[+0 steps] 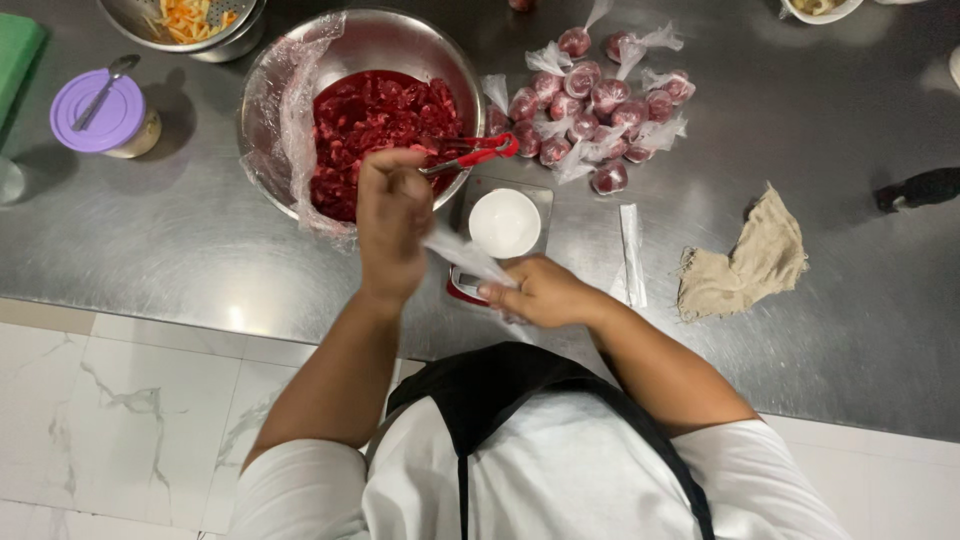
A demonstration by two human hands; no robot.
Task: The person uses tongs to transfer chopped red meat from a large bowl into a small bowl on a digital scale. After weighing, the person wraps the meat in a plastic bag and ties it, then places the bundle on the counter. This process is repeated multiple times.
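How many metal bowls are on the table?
2: the big metal bowl with red meat sits in front of the left hand; a smaller metal bowl with shredded vegetables is at the top edge.

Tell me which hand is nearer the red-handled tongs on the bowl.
Left. The left hand is raised right beside the red-handled tongs at the steel bowl; the right hand sits lower, pinching a clear plastic bag by the scale.

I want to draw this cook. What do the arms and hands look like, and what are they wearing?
Both arms are bare from above the elbow down, with short white sleeves on top. The left hand and right hand wear no gloves. A black apron hangs in front.
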